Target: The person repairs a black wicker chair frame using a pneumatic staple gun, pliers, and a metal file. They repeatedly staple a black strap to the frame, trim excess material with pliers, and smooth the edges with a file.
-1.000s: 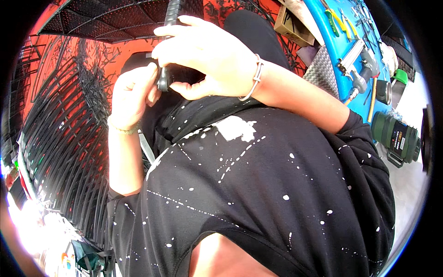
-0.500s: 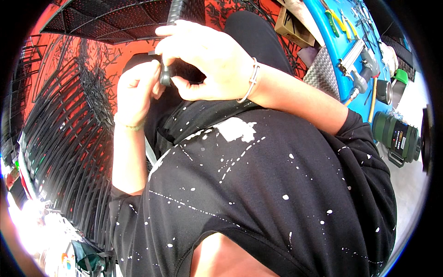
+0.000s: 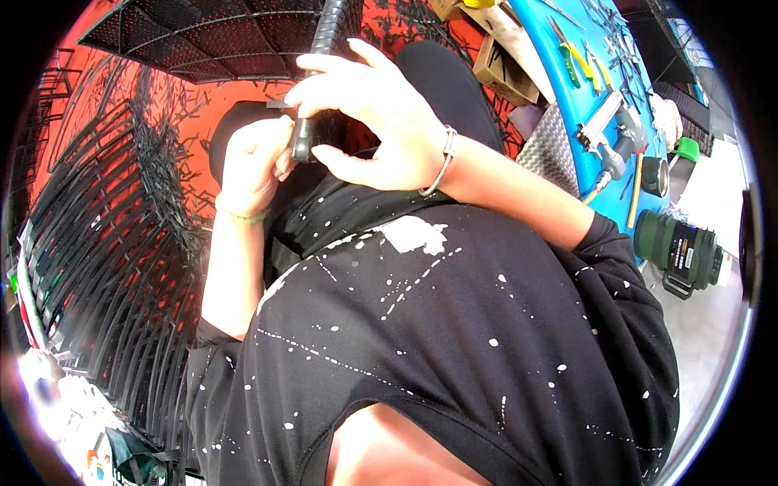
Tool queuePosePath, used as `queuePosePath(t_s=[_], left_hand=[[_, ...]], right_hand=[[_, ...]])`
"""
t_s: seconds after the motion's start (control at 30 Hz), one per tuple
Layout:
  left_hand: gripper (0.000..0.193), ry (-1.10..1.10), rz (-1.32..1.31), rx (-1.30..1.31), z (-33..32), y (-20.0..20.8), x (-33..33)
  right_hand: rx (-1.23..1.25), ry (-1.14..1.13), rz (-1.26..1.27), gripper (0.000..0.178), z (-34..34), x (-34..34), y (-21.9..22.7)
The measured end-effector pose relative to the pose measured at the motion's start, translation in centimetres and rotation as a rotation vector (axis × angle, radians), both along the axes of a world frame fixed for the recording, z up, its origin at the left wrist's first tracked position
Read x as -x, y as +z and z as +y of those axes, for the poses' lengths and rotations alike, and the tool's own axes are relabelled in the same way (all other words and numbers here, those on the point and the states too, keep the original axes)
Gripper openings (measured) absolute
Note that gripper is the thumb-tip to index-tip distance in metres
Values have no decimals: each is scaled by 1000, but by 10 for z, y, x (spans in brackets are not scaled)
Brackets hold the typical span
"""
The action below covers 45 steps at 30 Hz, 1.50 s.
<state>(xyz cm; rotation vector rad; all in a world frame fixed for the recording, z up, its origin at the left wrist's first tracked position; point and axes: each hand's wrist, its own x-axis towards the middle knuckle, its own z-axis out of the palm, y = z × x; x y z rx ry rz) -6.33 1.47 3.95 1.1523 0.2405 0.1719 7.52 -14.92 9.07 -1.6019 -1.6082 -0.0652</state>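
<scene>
A bar wrapped in black woven strip (image 3: pixel 303 139) runs down from a black woven panel (image 3: pixel 203 36), its end between my two hands above my lap. My left hand (image 3: pixel 253 166) is closed, curled against the left side of the bar's end; what its fingers hold is hidden. A small flat grey piece (image 3: pixel 278 104) shows just above that hand. Over the bar from the right comes my right hand (image 3: pixel 381 113), wearing a bracelet (image 3: pixel 446 162). Its fingers are spread, some lying across the bar, and the thumb is beside the bar's end.
A curved rack of black strips (image 3: pixel 105 267) stands left. Black scraps litter the red floor covering (image 3: pixel 190 97). On the right, a blue table (image 3: pixel 543 36) bears pliers (image 3: pixel 579 61) and an air tool (image 3: pixel 620 150). A cardboard box (image 3: pixel 502 73) and a green cylinder (image 3: pixel 677 243) are nearby.
The view has shifted a little. My right hand's fingers have spread wider over the bar, and more of the bar's wrapped length shows. My left hand remains closed beside its end.
</scene>
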Motion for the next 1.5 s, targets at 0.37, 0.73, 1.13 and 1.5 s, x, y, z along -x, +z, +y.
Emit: queuePosePath(t_s=[0.37, 0.73, 1.13, 1.5], left_hand=[[23, 32, -99, -16, -5, -6, 8], [17, 133, -43, 145, 18, -50, 19], [25, 161, 110, 69, -5, -1, 15], [35, 73, -13, 0, -8, 3, 13]], right_hand=[[-18, -218, 90, 26, -48, -45, 1], [143, -1380, 765, 28, -354, -186, -2], [21, -1376, 1469, 61, -431, -207, -46], [-57, -841, 1755, 33, -463, -242, -22]])
